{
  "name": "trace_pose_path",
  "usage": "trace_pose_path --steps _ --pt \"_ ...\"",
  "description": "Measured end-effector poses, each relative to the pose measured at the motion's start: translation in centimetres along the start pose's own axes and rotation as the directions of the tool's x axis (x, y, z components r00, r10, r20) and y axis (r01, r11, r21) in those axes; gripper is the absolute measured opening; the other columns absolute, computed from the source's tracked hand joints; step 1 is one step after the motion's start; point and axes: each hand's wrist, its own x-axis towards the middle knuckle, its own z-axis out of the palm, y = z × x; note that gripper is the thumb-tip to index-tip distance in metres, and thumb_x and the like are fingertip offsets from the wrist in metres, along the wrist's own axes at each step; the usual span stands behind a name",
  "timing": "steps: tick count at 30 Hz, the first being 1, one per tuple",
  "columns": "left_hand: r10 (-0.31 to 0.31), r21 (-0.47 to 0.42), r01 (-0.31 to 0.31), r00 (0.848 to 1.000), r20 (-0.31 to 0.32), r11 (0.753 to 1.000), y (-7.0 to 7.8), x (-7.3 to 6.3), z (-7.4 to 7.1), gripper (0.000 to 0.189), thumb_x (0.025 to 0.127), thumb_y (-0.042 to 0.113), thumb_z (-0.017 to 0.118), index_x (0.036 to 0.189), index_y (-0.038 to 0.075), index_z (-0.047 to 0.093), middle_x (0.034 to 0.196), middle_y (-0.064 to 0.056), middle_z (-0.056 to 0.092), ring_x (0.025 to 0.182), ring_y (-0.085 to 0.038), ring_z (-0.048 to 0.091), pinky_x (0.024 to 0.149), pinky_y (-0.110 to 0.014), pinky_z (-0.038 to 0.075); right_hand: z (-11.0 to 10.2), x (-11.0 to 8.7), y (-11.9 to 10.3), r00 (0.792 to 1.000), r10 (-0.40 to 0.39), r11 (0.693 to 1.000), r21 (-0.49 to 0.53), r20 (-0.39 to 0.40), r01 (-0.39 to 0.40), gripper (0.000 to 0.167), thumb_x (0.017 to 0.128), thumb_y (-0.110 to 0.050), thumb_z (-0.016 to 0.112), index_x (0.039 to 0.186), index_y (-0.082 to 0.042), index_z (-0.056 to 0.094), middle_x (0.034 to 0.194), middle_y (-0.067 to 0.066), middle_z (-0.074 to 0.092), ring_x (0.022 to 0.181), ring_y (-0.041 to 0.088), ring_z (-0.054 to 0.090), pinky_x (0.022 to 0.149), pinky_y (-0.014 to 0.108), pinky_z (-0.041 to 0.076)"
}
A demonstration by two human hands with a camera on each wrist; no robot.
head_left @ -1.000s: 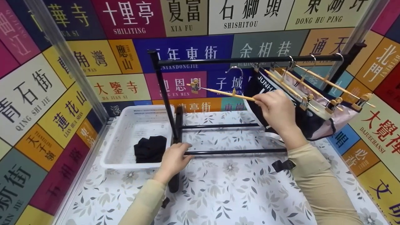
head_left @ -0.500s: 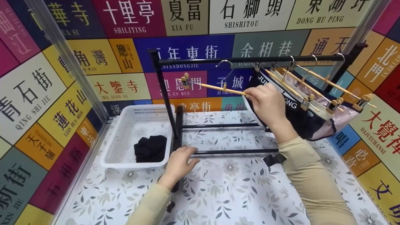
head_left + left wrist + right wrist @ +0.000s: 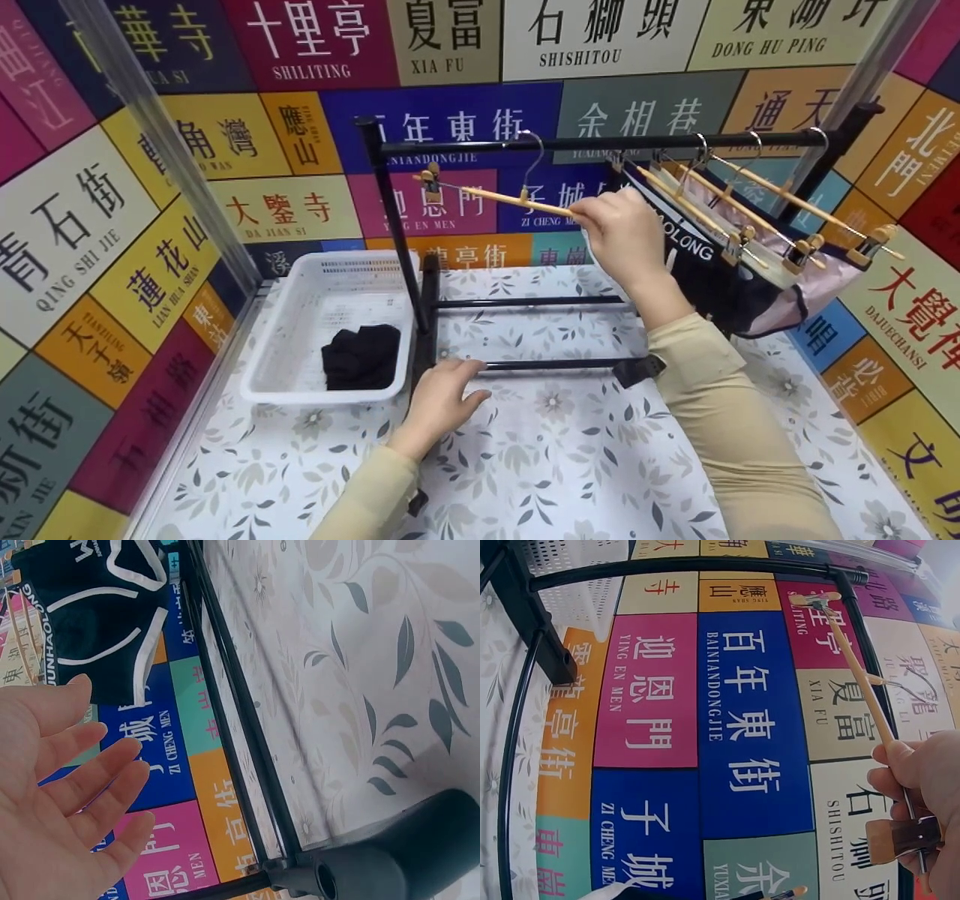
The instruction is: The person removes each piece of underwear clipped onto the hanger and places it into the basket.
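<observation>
One wooden clip hanger (image 3: 480, 193) tilts beneath the top rail of the black rack (image 3: 465, 147), toward the rack's left post; its metal hook overlaps the rail, though whether it rests there I cannot tell. The right hand (image 3: 626, 232) pinches the hanger's near end between thumb and fingers, beside one of its clips (image 3: 904, 838). The left hand (image 3: 442, 405) is open, fingers loosely extended and holding nothing, near the left end of the rack's near lower bar. Along the right half of the rack hang several clothes on similar hangers, among them black briefs (image 3: 694, 270) with white lettering and a pink-and-dark garment (image 3: 821, 296). Just left of the rack, a white basket (image 3: 322, 399) holds a crumpled black cloth (image 3: 361, 358). A leaf-patterned table (image 3: 555, 457) lies under the rack.
</observation>
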Motion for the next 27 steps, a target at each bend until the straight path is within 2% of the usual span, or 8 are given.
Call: trace_pose_path --steps 8,16,24,27 --pt "0.01 -0.019 -0.01 1.0 0.005 1.0 0.7 0.1 0.3 0.036 0.084 0.027 0.078 0.115 0.012 0.069 0.107 -0.004 0.071 0.099 -0.026 0.065 0.085 -0.045 0.05 0.8 0.7 -0.1 0.999 0.041 0.999 -0.003 0.022 -0.041 0.011 0.091 -0.016 0.071 0.099 -0.011 0.077 0.09 0.007 0.073 0.08 0.031 0.057 0.068 0.042 0.047" --pt "-0.012 -0.043 0.012 1.0 0.002 0.999 1.2 0.3 0.8 0.036 0.085 0.027 0.077 0.116 0.013 0.069 0.11 -0.003 0.07 0.102 -0.026 0.065 0.086 -0.046 0.049 1.6 1.3 -0.3 0.993 0.1 0.995 -0.033 0.058 -0.098 0.012 0.093 -0.019 0.07 0.099 -0.012 0.077 0.091 0.006 0.073 0.081 0.031 0.058 0.068 0.044 0.047" --pt "-0.015 -0.065 0.014 1.0 -0.007 0.998 1.5 0.3 1.4 0.036 0.084 0.028 0.078 0.117 0.014 0.068 0.109 -0.001 0.071 0.101 -0.025 0.065 0.085 -0.044 0.051 2.5 1.5 -0.7 0.99 0.117 0.993 -0.039 0.077 -0.114 0.012 0.093 -0.019 0.07 0.099 -0.012 0.077 0.092 0.006 0.073 0.08 0.031 0.058 0.067 0.044 0.048" --pt "-0.009 -0.072 0.007 1.0 -0.016 0.997 1.5 0.3 1.6 0.036 0.084 0.026 0.078 0.116 0.013 0.068 0.106 -0.001 0.071 0.098 -0.025 0.065 0.084 -0.043 0.051 2.8 1.4 -0.8 0.987 0.13 0.991 -0.036 0.091 -0.128 0.012 0.093 -0.019 0.07 0.1 -0.012 0.077 0.092 0.006 0.073 0.08 0.031 0.058 0.077 0.046 0.051"
